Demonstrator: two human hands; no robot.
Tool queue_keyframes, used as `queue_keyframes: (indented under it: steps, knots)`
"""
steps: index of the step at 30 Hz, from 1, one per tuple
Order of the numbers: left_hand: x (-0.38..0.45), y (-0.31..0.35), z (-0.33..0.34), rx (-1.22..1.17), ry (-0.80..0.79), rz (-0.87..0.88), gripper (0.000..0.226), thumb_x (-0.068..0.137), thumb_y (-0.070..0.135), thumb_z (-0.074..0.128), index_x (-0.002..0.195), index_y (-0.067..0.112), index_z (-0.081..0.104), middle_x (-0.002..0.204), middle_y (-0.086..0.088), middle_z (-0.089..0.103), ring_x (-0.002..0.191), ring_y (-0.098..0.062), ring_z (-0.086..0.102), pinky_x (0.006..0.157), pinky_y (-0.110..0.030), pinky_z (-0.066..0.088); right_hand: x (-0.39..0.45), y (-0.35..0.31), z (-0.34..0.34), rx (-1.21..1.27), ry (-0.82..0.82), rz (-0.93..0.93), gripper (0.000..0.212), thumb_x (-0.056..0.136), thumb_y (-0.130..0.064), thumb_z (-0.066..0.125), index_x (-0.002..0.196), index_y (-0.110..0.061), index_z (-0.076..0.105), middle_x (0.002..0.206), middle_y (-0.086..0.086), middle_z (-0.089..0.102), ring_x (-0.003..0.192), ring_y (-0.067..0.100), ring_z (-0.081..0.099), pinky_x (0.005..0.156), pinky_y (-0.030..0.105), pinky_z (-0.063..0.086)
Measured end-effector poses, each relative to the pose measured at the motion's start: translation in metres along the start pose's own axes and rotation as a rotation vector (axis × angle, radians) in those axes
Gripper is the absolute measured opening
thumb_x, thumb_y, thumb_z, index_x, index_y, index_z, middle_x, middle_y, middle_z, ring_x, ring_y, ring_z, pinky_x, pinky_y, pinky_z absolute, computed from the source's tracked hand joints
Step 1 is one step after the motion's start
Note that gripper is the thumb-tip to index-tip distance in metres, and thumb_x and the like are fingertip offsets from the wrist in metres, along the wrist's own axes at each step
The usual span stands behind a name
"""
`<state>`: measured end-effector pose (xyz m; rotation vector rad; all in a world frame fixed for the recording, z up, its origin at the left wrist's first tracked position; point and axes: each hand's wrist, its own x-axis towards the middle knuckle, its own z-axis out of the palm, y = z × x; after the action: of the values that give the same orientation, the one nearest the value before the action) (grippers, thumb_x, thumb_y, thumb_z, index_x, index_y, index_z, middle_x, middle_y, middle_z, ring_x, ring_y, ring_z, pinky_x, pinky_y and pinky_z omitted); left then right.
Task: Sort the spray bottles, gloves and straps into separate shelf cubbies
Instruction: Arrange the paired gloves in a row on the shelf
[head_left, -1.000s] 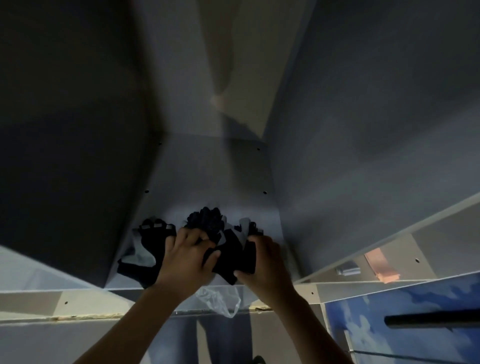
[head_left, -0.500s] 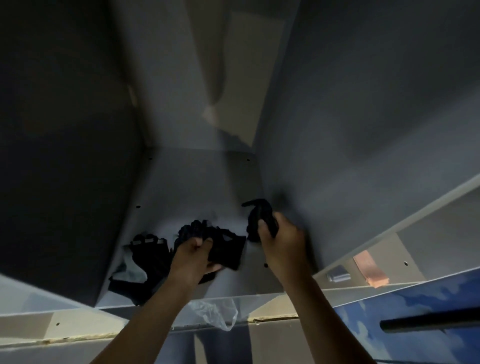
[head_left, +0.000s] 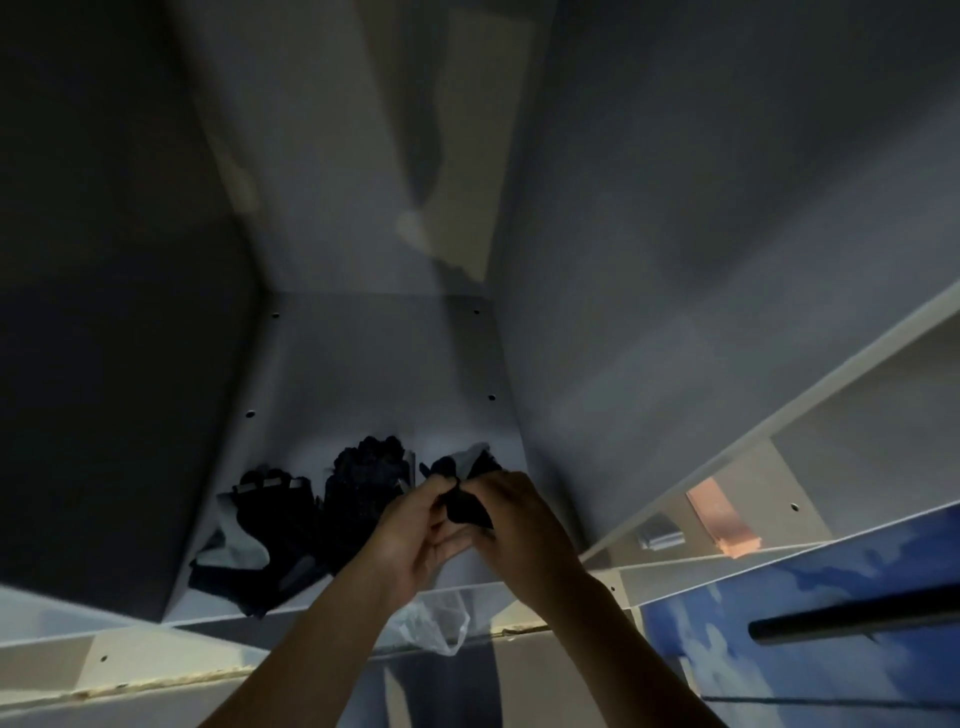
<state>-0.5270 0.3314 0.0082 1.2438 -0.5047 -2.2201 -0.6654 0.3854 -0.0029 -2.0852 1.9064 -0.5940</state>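
Observation:
I look into a dim grey shelf cubby (head_left: 363, 364). On its floor lie black gloves: one with grey patches (head_left: 265, 525) at the left, a knobbly dark one (head_left: 363, 478) in the middle. Both my hands meet over a third black glove (head_left: 457, 488) near the right wall. My left hand (head_left: 415, 525) pinches its near edge from the left and my right hand (head_left: 514, 514) grips it from the right. Part of that glove is hidden under my fingers. No spray bottles or straps are in view.
A clear plastic bag (head_left: 436, 623) hangs over the cubby's front edge. To the right is another cubby with a small pale object (head_left: 660, 535) and an orange patch (head_left: 722, 519). A blue patterned surface (head_left: 805, 582) with a dark bar (head_left: 852, 618) lies lower right.
My right hand, which had drawn a black glove off toward the right wall, has come back to the middle. My left hand left the middle glove and now joins it on the same glove.

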Motion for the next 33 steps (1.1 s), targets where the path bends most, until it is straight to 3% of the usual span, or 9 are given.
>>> queue_keyframes:
  steps: [3, 7, 11, 15, 18, 22, 26, 30, 33]
  knots:
    - [0.003, 0.011, 0.003, 0.079, 0.027, 0.019, 0.015, 0.096, 0.013, 0.055, 0.100, 0.003, 0.065, 0.083, -0.013, 0.075, 0.078, -0.021, 0.072, 0.073, -0.034, 0.061, 0.003, 0.005, -0.002, 0.030, 0.093, 0.025, 0.031, 0.089, -0.025, 0.068, 0.119, -0.019, 0.060, 0.117, 0.004, 0.064, 0.112, 0.017, 0.058, 0.089, 0.028, 0.054]
    - [0.006, 0.036, 0.010, 0.262, 0.056, 0.131, 0.028, 0.097, 0.021, 0.060, 0.113, -0.001, 0.062, 0.102, -0.020, 0.076, 0.087, -0.027, 0.076, 0.075, -0.035, 0.061, 0.019, 0.009, -0.007, 0.017, 0.152, 0.066, 0.027, 0.085, -0.023, 0.068, 0.111, -0.016, 0.062, 0.105, 0.007, 0.064, 0.099, 0.022, 0.061, 0.077, 0.025, 0.052]
    - [0.009, 0.048, 0.007, 0.707, 0.207, 0.595, 0.037, 0.086, 0.026, 0.076, 0.113, 0.011, 0.057, 0.109, -0.013, 0.066, 0.083, -0.018, 0.068, 0.073, -0.030, 0.055, 0.036, 0.011, -0.018, 0.064, 0.295, 0.085, 0.019, 0.081, -0.026, 0.060, 0.094, -0.013, 0.067, 0.092, 0.006, 0.067, 0.091, 0.021, 0.059, 0.074, 0.022, 0.040]
    - [0.018, 0.066, -0.021, 1.265, -0.121, 0.897, 0.064, 0.068, 0.030, 0.089, 0.124, 0.029, 0.058, 0.121, 0.012, 0.055, 0.094, -0.006, 0.061, 0.081, -0.018, 0.053, 0.039, 0.007, -0.014, 0.032, 0.305, 0.029, 0.028, 0.085, -0.032, 0.053, 0.095, -0.011, 0.069, 0.090, 0.007, 0.070, 0.088, 0.021, 0.061, 0.073, 0.020, 0.038]
    - [0.024, 0.070, -0.029, 1.508, -0.129, 0.961, 0.041, 0.075, 0.034, 0.080, 0.113, 0.037, 0.062, 0.109, 0.018, 0.063, 0.097, -0.003, 0.060, 0.082, -0.030, 0.054, 0.033, 0.009, -0.007, 0.031, 0.260, 0.020, 0.030, 0.090, -0.034, 0.051, 0.099, -0.012, 0.069, 0.091, 0.007, 0.070, 0.089, 0.019, 0.060, 0.075, 0.019, 0.038]
    - [0.026, 0.071, -0.030, 1.461, -0.129, 1.009, 0.020, 0.083, 0.021, 0.071, 0.099, 0.031, 0.067, 0.095, 0.012, 0.066, 0.090, -0.008, 0.061, 0.079, -0.038, 0.053, 0.029, 0.011, -0.003, 0.073, 0.181, 0.045, 0.027, 0.089, -0.037, 0.054, 0.105, -0.017, 0.064, 0.099, 0.003, 0.065, 0.098, 0.017, 0.056, 0.082, 0.017, 0.040]
    - [0.024, 0.086, -0.018, 1.423, -0.108, 1.080, 0.024, 0.080, 0.022, 0.068, 0.104, 0.028, 0.068, 0.096, 0.005, 0.067, 0.090, -0.015, 0.061, 0.079, -0.041, 0.053, 0.041, 0.008, -0.015, -0.118, 0.385, 0.026, 0.015, 0.088, -0.031, 0.055, 0.091, -0.018, 0.063, 0.085, 0.003, 0.064, 0.087, 0.023, 0.060, 0.071, 0.036, 0.055]
    - [0.026, 0.111, 0.006, 1.435, 0.074, 1.392, 0.032, 0.071, 0.022, 0.075, 0.103, 0.025, 0.070, 0.104, 0.008, 0.072, 0.100, -0.023, 0.062, 0.084, -0.044, 0.049, 0.071, -0.002, -0.044, -0.100, 0.656, 0.011, 0.020, 0.090, -0.024, 0.054, 0.093, -0.015, 0.072, 0.094, 0.007, 0.068, 0.093, 0.027, 0.053, 0.088, 0.038, 0.047]
    - [0.021, 0.103, 0.002, 1.463, 0.106, 1.415, 0.030, 0.073, 0.025, 0.074, 0.103, 0.024, 0.070, 0.107, 0.008, 0.071, 0.107, -0.020, 0.058, 0.085, -0.040, 0.044, 0.064, -0.001, -0.045, -0.144, 0.588, 0.010, 0.018, 0.089, -0.022, 0.058, 0.101, -0.019, 0.070, 0.114, 0.007, 0.064, 0.103, 0.027, 0.050, 0.092, 0.035, 0.043]
